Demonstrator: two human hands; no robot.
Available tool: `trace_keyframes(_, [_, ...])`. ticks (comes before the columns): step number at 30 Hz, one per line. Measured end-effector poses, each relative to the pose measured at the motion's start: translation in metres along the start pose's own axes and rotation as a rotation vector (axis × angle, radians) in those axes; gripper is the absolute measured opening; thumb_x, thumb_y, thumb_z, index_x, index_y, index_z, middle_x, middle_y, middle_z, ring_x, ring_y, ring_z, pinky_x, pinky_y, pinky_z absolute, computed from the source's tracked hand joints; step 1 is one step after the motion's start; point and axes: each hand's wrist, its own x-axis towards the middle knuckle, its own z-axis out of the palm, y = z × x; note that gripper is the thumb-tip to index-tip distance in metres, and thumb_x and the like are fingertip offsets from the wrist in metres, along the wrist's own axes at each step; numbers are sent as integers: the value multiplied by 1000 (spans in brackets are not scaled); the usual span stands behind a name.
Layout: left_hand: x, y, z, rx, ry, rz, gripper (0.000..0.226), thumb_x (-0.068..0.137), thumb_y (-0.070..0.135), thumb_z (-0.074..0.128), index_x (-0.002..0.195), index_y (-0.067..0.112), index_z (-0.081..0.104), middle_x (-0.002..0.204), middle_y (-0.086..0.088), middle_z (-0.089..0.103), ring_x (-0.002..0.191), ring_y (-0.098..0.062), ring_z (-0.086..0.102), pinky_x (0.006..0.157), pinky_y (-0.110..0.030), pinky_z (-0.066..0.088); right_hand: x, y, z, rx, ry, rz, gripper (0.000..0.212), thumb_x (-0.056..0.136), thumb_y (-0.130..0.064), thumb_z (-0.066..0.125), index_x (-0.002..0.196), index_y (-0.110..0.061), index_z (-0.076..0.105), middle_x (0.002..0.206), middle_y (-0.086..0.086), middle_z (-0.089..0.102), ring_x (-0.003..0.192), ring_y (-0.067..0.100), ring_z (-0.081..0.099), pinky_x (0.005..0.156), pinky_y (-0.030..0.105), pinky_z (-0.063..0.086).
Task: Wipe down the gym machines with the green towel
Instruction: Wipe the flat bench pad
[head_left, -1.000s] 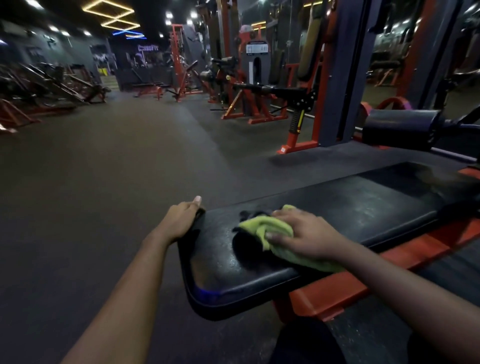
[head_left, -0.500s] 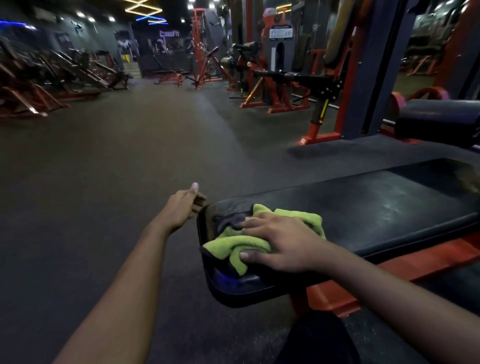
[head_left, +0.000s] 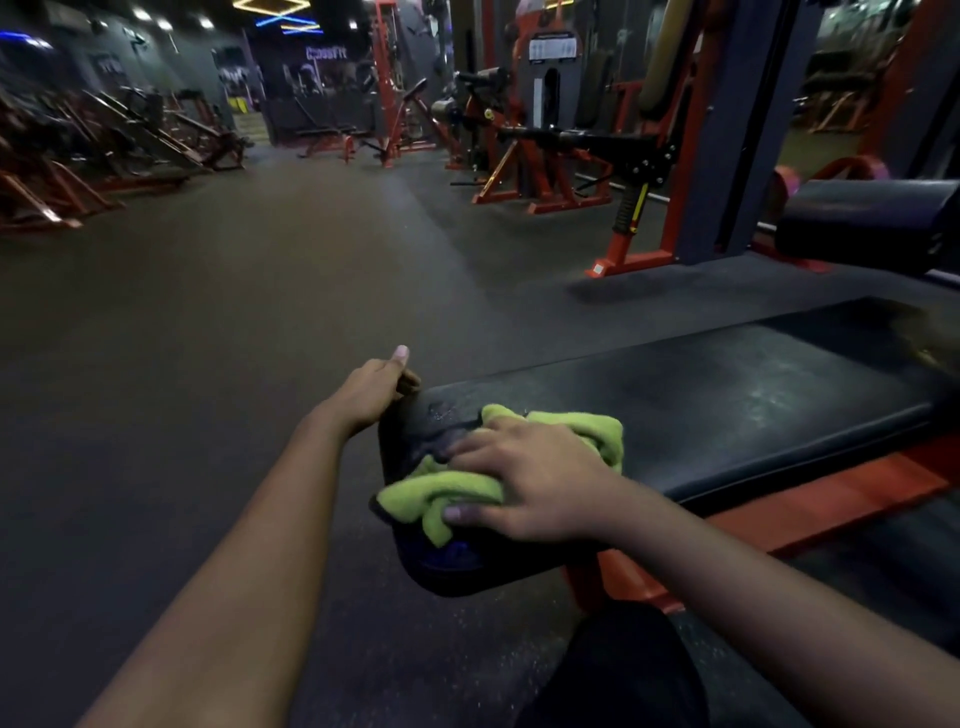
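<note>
Left hand (head_left: 371, 392) sits at the far end corner of your long black vinyl bench pad (head_left: 727, 400), can't tell if it's gripping. That bunched green terry towel (head_left: 434, 493) is hanging over the end edge under your spread, pressing right hand (head_left: 524, 483). One more push and it probably slides off.

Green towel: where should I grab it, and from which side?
Grip the bunched middle of the green towel from above, palm down. It lies crumpled on the end of the black bench pad, so nothing gets underneath, and its thick folds rise up for fingers to close on. The right hand presses there now.
</note>
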Motion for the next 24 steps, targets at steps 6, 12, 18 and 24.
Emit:
trace_keyframes(6, [1,-7,4,21,-20,-29,63,106,56,24,105,16,73,113,-5,69,110,-23,61,98,-39,44,-40,47,-18,40,14,285,76,80,-87,36,123,-32,68,135,-16,63,121,19,58,97,41,51])
trace_keyframes(12, [-14,-27,2,-150,91,5,60,106,55,25,124,13,64,115,-8,69,106,-22,64,89,-38,49,40,96,-13,-9,6,687,56,91,-76,42,130,-42,62,130,0,67,125,31,58,100,46,48])
trace_keyframes(18, [-19,-45,-14,-258,223,25,63,108,49,24,115,1,65,106,-24,70,85,-29,66,71,-32,45,78,37,10,-45,-104,315,58,91,-74,49,141,-45,52,153,-15,48,136,24,46,105,51,42])
trace_keyframes(24, [-29,-44,-9,-209,94,-1,68,105,57,24,110,5,67,101,-16,72,92,-32,69,78,-38,53,51,125,-9,4,-85,662,56,87,-75,55,130,-39,62,136,-3,63,128,29,56,104,41,46])
